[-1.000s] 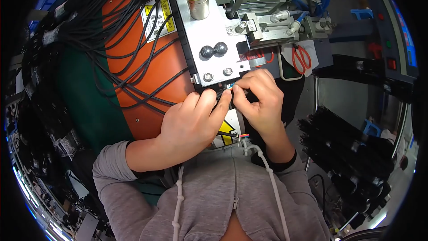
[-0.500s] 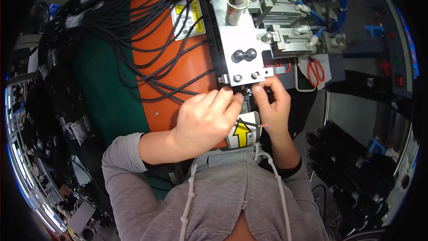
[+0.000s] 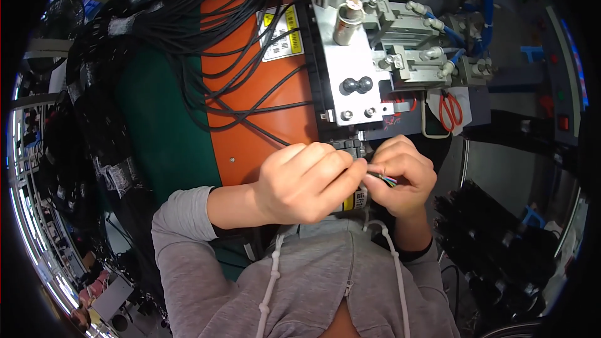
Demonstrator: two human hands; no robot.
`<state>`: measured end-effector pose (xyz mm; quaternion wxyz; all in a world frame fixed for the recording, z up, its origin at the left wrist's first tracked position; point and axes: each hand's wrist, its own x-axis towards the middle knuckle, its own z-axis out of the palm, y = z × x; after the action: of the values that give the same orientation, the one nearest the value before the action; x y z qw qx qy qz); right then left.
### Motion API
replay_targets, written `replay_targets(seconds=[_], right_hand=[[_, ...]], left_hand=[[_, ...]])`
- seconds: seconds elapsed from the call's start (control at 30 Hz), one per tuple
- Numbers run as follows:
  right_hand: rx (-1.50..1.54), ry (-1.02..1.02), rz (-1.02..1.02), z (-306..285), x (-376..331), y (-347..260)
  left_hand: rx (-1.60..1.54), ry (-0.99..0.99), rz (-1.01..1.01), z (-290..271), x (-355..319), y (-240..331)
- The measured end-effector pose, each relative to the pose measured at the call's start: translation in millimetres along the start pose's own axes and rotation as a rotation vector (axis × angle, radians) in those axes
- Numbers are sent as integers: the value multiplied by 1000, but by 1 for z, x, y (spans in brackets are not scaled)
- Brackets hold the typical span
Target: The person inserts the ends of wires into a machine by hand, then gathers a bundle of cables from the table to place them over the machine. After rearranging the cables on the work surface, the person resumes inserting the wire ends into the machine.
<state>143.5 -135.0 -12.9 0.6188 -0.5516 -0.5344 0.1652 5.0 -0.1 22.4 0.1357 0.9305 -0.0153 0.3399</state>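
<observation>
Left hand [image 3: 307, 181]: fingers curled; grip hidden, cannot tell.
Right hand [image 3: 407, 175]: thumb and forefinger pinching coloured wires [image 3: 389, 181].
Metal plate [image 3: 348, 64]: beyond hands.

Bright light washes the metal plate [image 3: 349, 61] nearly white and falls clearly on the left hand [image 3: 307, 181] and right hand [image 3: 405, 178]; the black bundles [image 3: 491, 247] at right sink into dimness; strip lights [image 3: 45, 275] glare at the curved left edge; black fills the corners

wire ends [image 3: 389, 181] | thin, multicoloured (green among them) | bunched | pointing rightward
</observation>
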Motion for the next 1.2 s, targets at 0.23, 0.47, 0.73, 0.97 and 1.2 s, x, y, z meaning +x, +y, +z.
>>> replay_targets(seconds=[0.23,0.47,0.73,0.97,1.2], right_hand=[[73,259,62,24,10,-1],[162,197,151,21,7,-1],[-326,156,41,10,14,-8],[284,25,553,-11,5,7],[-468,56,224,8,9,16]], left_hand=[[-144,99,-78,10,-8,-11],[-183,95,-112,12,-9,-7],[-4,-53,-59,11,-10,-8],[44,-103,-19,9,-8,-2],[144,-292,-51,15,-12,-1]])
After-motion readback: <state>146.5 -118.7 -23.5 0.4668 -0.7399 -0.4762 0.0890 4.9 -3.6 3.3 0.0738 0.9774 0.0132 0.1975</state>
